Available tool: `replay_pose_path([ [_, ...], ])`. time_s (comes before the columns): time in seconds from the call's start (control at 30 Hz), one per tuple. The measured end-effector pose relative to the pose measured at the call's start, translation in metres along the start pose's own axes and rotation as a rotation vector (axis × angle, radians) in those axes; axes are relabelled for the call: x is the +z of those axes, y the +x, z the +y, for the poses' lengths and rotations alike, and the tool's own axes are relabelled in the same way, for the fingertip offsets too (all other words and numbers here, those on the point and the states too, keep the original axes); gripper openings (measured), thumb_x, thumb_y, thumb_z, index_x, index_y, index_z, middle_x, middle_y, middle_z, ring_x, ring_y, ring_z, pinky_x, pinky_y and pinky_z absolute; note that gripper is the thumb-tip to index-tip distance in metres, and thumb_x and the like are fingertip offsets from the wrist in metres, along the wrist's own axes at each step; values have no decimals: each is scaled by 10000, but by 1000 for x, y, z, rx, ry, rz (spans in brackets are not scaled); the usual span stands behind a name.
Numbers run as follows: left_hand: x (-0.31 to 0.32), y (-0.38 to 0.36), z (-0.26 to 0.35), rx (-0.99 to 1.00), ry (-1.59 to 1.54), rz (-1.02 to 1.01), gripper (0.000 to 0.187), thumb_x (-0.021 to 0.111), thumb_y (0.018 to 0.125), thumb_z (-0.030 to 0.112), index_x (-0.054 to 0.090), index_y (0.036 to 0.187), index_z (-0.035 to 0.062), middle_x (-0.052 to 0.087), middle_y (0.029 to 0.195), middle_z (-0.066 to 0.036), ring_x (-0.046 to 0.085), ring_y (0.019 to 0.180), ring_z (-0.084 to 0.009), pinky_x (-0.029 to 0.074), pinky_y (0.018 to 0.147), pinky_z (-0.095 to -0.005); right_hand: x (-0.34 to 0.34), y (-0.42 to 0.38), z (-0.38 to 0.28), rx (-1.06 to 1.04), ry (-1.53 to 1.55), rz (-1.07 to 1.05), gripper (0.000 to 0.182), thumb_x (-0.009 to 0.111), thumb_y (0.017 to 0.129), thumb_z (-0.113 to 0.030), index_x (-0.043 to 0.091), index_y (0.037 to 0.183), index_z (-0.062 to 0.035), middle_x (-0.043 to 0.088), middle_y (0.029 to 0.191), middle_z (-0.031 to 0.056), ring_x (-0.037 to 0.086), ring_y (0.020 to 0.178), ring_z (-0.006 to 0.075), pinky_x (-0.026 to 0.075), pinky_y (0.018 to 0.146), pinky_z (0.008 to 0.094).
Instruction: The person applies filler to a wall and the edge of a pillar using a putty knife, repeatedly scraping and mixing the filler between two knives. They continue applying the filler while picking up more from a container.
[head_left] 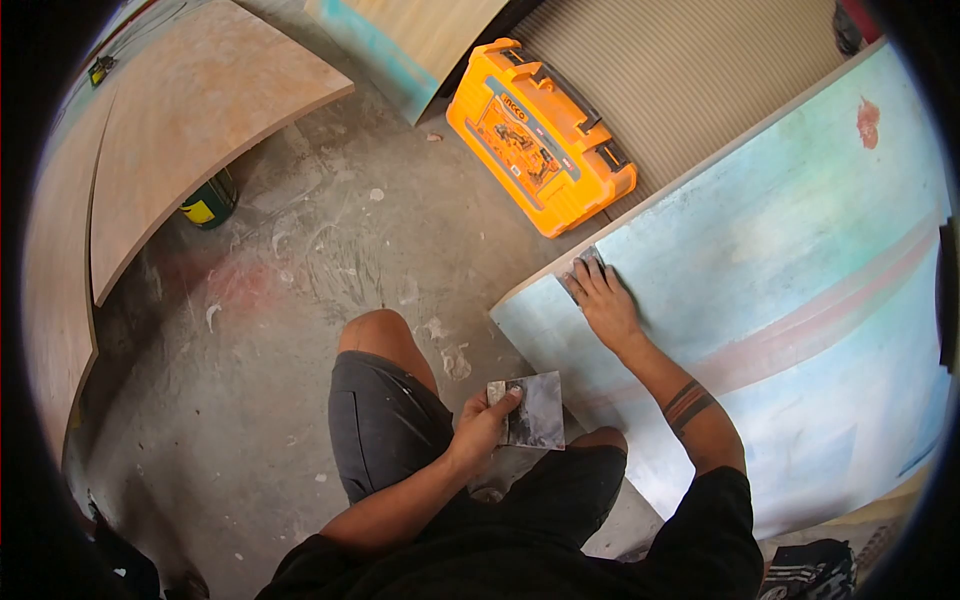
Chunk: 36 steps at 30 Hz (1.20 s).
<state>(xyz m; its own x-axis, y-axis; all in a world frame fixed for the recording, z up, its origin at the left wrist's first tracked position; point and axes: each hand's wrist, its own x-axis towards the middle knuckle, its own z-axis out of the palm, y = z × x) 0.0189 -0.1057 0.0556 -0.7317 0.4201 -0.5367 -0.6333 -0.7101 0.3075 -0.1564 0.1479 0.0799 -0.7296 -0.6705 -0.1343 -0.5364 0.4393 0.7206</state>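
My left hand (481,424) is closed round one edge of a thin square grey plate (541,410), thumb on top. The plate looks like a putty spreader, with dark smears and a pale strip along the gripped edge. It is held above my lap. To the right, my right hand (606,303) presses a small dark grey flat pad (592,257) onto a large painted board (780,235) near its corner. The fingers cover most of the pad, so its kind cannot be made out. Pale blue and green paint covers the board, with a pinkish band across it.
An orange toolbox (545,140) lies beyond the board's far edge, beside a ribbed panel (670,70). Curved wooden panels (200,110) stand on the left above a dark green can (213,202). Dried splashes mark the concrete floor (260,370).
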Motion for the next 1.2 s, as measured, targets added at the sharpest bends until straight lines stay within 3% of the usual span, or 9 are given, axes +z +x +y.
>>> replay_pose_path([
  [0.1, -1, 1, -2, -4, -9, -4, 141, 581, 1010, 164, 617, 1043, 32, 674, 902, -23, 645, 755, -111, 549, 685, -292, 0, 0, -1, 20, 33, 2, 621, 630, 881, -286, 468, 1460, -130, 409, 1503, 123, 366, 1385, 320, 312, 1139, 467],
  [0.2, 0, 1, -2, 4, -1, 6, 141, 582, 1010, 165, 614, 1042, 33, 674, 901, -24, 646, 755, -111, 550, 687, -292, -3, -1, 1, 28, 77, 23, 485, 465, 958, -238, 511, 1426, -117, 442, 1479, 119, 364, 1392, 305, 296, 1145, 451],
  [0.6, 7, -1, 5, -42, 16, 23, 138, 570, 1010, 154, 592, 1048, 23, 675, 901, -43, 668, 752, -133, 569, 685, -302, -8, -4, 4, 75, 235, 25, 621, 642, 874, -274, 470, 1453, -129, 413, 1491, 111, 360, 1392, 297, 299, 1158, 437],
  [1.2, 6, -1, 2, -48, -27, -11, 141, 571, 1009, 152, 595, 1063, 24, 673, 923, -49, 675, 785, -144, 578, 713, -309, -9, -3, 6, 96, 302, 51, 593, 640, 881, -255, 481, 1440, -137, 415, 1486, 110, 356, 1391, 297, 318, 1143, 442],
])
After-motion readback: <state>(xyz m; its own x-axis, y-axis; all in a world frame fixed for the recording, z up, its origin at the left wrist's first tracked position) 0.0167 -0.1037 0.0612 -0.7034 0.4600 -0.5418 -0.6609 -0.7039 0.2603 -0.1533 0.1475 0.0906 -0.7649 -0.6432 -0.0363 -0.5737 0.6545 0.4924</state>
